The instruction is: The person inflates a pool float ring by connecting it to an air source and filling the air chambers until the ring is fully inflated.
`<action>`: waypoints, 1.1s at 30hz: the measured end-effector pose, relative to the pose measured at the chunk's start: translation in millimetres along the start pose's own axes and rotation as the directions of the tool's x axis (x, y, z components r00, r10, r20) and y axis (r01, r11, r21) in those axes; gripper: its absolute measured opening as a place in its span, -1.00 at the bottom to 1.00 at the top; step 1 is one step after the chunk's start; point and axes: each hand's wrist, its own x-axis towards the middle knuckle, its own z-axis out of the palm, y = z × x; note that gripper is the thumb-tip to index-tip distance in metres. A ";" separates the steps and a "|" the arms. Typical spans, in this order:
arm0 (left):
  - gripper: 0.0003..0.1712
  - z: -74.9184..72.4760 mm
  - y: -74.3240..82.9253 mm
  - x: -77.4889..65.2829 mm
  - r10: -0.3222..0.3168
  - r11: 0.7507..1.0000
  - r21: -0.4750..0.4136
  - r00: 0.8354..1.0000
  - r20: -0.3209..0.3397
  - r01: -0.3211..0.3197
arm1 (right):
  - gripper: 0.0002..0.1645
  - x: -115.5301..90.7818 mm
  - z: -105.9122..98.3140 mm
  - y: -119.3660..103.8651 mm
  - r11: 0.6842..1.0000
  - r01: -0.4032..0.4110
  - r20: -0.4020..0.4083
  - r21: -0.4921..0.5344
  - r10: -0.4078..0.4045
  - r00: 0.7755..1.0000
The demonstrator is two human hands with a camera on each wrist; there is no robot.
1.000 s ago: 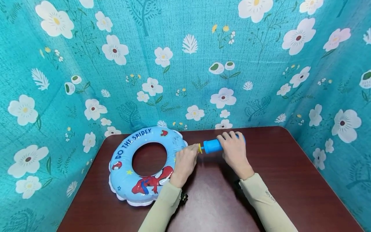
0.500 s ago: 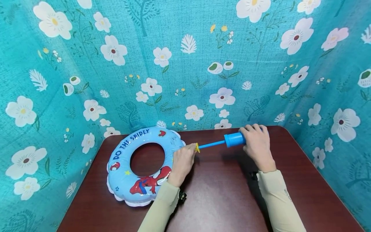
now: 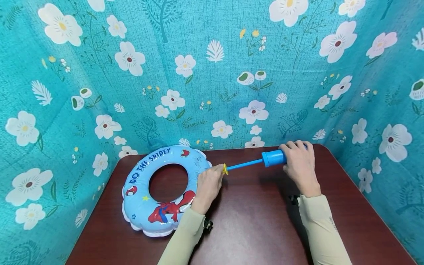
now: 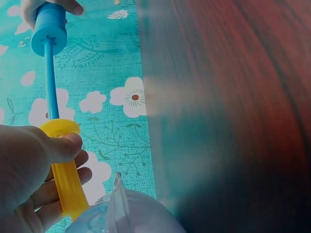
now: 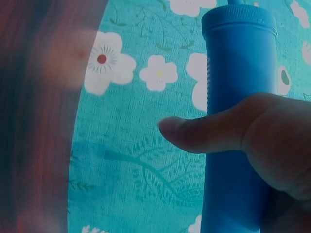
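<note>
A blue hand pump point(image 3: 273, 158) is held between both hands above the table, its thin blue rod point(image 3: 245, 164) drawn well out of the barrel. My right hand point(image 3: 300, 167) grips the barrel; in the right wrist view the thumb point(image 5: 194, 133) lies across it. My left hand point(image 3: 209, 187) holds the pump's yellow end piece point(image 4: 70, 189), thumb just under its flange. Left of that hand lies a light blue inflatable swim ring point(image 3: 137, 200) with red cartoon figures. The yellow piece's lower end meets the ring's edge point(image 4: 141, 213) in the left wrist view; whether it sits in a valve cannot be seen.
The dark red-brown table point(image 3: 251, 221) runs under both arms. A teal curtain point(image 3: 212, 84) with white flowers stands close behind the table's back edge and along both sides.
My right hand has moved to the right with the pump's barrel, exposing much more of the blue rod; it has slowed lately. The left hand and swim ring stay nearly in place.
</note>
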 end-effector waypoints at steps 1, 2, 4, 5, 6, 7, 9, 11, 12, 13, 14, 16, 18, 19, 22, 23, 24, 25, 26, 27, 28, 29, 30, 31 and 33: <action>-0.87 -0.2 0.2 -0.2 -0.001 1.000 0.001 1.000 0.000 0.001 | -0.27 0.1 0.2 -1.8 1.000 0.002 0.000 -0.005 -0.002 1.000; -0.88 -0.5 0.4 -0.5 -0.002 1.000 -0.002 1.000 0.001 0.002 | -0.26 0.1 0.7 -3.9 1.000 0.005 0.001 -0.012 -0.005 1.000; -0.89 -0.6 0.9 -1.1 -0.002 1.000 -0.004 1.000 0.001 0.002 | -0.24 0.5 2.2 -8.8 1.000 0.014 0.003 -0.024 -0.014 1.000; -0.89 -0.8 1.1 -1.3 -0.002 1.000 -0.007 1.000 0.002 0.003 | -0.22 0.8 3.4 -11.8 0.999 0.021 0.002 -0.031 -0.021 1.000; -0.88 -0.9 1.4 -1.6 -0.002 1.000 -0.007 1.000 0.000 0.002 | -0.23 1.1 5.0 -15.1 0.999 0.027 0.003 -0.034 -0.026 1.000; -0.88 -0.9 1.7 -1.6 -0.001 1.000 -0.008 1.000 -0.003 0.001 | -0.24 1.6 6.6 -18.6 0.998 0.035 0.000 -0.043 -0.035 0.999; -0.87 -1.2 2.2 -1.4 0.000 1.000 -0.008 1.000 -0.005 0.000 | -0.26 2.7 10.4 -26.4 0.997 0.053 -0.003 -0.059 -0.053 0.999; -0.88 -1.5 2.6 -1.1 0.003 1.000 -0.009 1.000 -0.011 -0.003 | -0.30 3.1 14.5 -35.1 0.995 0.070 -0.004 -0.071 -0.071 0.997; -0.89 -1.5 2.7 -0.8 0.006 1.000 -0.008 1.000 -0.013 -0.006 | -0.35 3.2 16.5 -39.5 0.994 0.078 -0.003 -0.074 -0.079 0.997; -0.90 -1.6 2.9 -0.5 0.009 1.000 -0.008 1.000 -0.012 -0.009 | -0.38 3.3 18.4 -44.1 0.993 0.086 0.000 -0.079 -0.087 0.996; -0.91 -1.5 3.0 -0.3 0.010 1.000 -0.007 1.000 -0.010 -0.010 | -0.42 3.2 20.1 -48.8 0.992 0.093 0.007 -0.082 -0.093 0.996; -0.92 -1.4 3.3 0.1 0.015 1.000 -0.011 1.000 -0.011 -0.015 | -0.48 2.5 23.7 -58.3 0.990 0.106 0.024 -0.090 -0.105 0.994; -0.89 -1.3 3.9 0.4 0.020 1.000 -0.018 1.000 -0.012 -0.020 | -0.53 1.5 26.9 -68.3 0.988 0.121 0.043 -0.101 -0.117 0.992; -0.86 -1.4 4.3 0.6 0.021 1.000 -0.020 1.000 -0.012 -0.022 | -0.54 0.9 28.6 -73.4 0.986 0.128 0.052 -0.108 -0.123 0.991; -0.79 -1.3 5.4 0.8 0.026 0.999 -0.031 0.999 -0.018 -0.027 | -0.57 -1.2 33.4 -87.1 0.980 0.155 0.071 -0.124 -0.146 0.987; -0.79 -1.1 5.6 0.9 0.028 0.999 -0.035 0.999 -0.020 -0.029 | -0.58 -1.9 35.0 -91.0 0.979 0.163 0.073 -0.125 -0.155 0.985; -0.79 -0.8 5.8 0.9 0.027 0.999 -0.039 0.999 -0.023 -0.028 | -0.58 -2.6 36.4 -94.3 0.977 0.173 0.072 -0.125 -0.165 0.984; -0.81 -0.6 5.9 0.8 0.028 0.999 -0.046 0.999 -0.025 -0.029 | -0.58 -3.3 37.7 -97.1 0.976 0.180 0.071 -0.124 -0.173 0.982; -0.83 -0.4 6.0 0.5 0.027 0.998 -0.054 0.999 -0.027 -0.029 | -0.57 -4.1 38.8 -99.4 0.975 0.187 0.068 -0.122 -0.179 0.981; -0.85 -0.2 6.0 0.3 0.027 0.998 -0.060 0.999 -0.027 -0.028 | -0.56 -4.7 39.7 -100.9 0.974 0.191 0.063 -0.122 -0.185 0.981; -0.88 0.1 5.9 -0.1 0.026 0.998 -0.063 0.999 -0.029 -0.028 | -0.54 -5.1 40.5 -101.9 0.974 0.193 0.059 -0.119 -0.187 0.981; -0.90 0.1 5.8 -0.3 0.025 0.997 -0.067 0.999 -0.027 -0.027 | -0.53 -5.5 41.1 -102.6 0.974 0.193 0.053 -0.116 -0.187 0.981; -0.91 0.1 5.7 -0.5 0.024 0.997 -0.073 0.999 -0.026 -0.026 | -0.51 -5.6 41.3 -102.9 0.975 0.191 0.048 -0.114 -0.187 0.981; -0.92 0.0 5.5 -0.7 0.024 0.997 -0.074 0.999 -0.023 -0.026 | -0.50 -5.7 41.5 -102.9 0.976 0.188 0.045 -0.112 -0.184 0.982; -0.93 -0.1 4.9 -0.8 0.025 0.997 -0.078 0.999 -0.020 -0.027 | -0.48 -5.3 41.5 -102.5 0.977 0.185 0.039 -0.108 -0.182 0.983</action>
